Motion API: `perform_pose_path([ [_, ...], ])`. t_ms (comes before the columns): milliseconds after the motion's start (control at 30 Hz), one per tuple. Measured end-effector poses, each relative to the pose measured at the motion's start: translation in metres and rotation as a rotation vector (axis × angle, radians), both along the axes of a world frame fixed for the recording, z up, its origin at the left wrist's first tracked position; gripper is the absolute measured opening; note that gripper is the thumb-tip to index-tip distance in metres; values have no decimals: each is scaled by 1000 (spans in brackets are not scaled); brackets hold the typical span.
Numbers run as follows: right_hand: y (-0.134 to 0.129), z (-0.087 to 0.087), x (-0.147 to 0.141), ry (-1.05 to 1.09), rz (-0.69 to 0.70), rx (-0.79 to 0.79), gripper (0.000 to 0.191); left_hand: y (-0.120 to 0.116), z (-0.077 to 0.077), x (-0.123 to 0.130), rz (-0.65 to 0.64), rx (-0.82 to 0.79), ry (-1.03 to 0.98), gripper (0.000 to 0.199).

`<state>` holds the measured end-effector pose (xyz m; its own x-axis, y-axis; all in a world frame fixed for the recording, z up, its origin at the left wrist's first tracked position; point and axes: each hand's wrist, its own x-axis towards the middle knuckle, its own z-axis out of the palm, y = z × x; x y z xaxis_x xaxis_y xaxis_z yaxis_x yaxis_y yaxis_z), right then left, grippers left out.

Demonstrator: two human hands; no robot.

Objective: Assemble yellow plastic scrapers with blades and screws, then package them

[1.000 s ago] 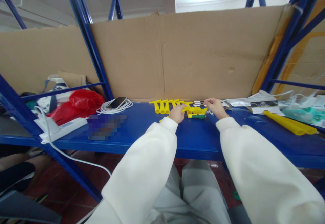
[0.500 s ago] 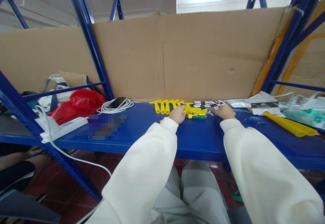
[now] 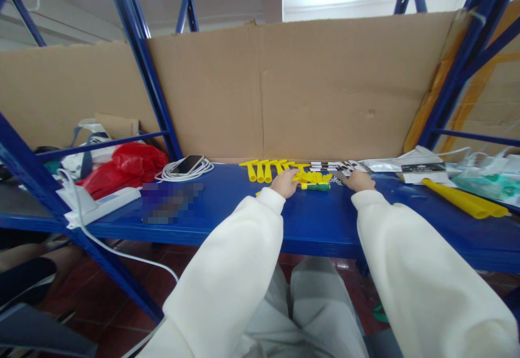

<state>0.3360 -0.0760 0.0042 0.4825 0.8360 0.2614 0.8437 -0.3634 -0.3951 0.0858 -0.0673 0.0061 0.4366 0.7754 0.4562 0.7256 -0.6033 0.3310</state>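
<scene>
My left hand (image 3: 285, 183) is closed at the left edge of a pile of small yellow plastic pieces (image 3: 314, 177), its fingertips on one of them. Just in front of the pile lies a green-and-yellow screwdriver handle (image 3: 316, 187). Over on the right, my right hand (image 3: 361, 181) has its fingers closed at a flat grey metal piece (image 3: 339, 175); most of the grip is too small to make out. Small shiny metal parts (image 3: 336, 181) lie between the hands. Behind my left hand, several yellow T-shaped handles (image 3: 260, 171) stand in a row.
Black-and-white strips (image 3: 325, 166) and a silver bag (image 3: 400, 160) lie along the cardboard wall (image 3: 317, 92). To the right are yellow tubes (image 3: 463, 200) and a clear plastic bag (image 3: 487, 179). Leftward sit a phone (image 3: 187, 164) on coiled white cable, a power strip (image 3: 109, 203) and a red bag (image 3: 130, 166).
My right hand has shifted very slightly to the left, towards the small metal parts. My left hand stays almost where it was.
</scene>
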Motion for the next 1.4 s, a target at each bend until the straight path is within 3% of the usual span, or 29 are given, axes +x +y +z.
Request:
perform_pose_path([
  [100,-3,3,-5,20,-83,-84,53,0,0,0,5,0,-2,43],
  [433,-2,5,-7,10,-70,-101,47,-2,1,1,6,-7,-5,44],
  [667,5,-1,-1,-28,-52,-41,43,-3,2,1,8,-17,-2,44],
  [867,-1,7,-7,-3,-57,-22,46,-7,6,0,21,-47,32,46],
  [967,1,11,-10,14,-54,28,35,-7,6,0,18,-47,27,47],
  [1067,7,13,-15,73,118,124,19,-5,5,1,18,-41,11,46],
  [1233,11,10,-42,378,517,278,21,-4,3,1,29,-40,6,48],
  [1400,5,6,-62,562,628,219,21,-4,2,2,52,-19,-16,46],
])
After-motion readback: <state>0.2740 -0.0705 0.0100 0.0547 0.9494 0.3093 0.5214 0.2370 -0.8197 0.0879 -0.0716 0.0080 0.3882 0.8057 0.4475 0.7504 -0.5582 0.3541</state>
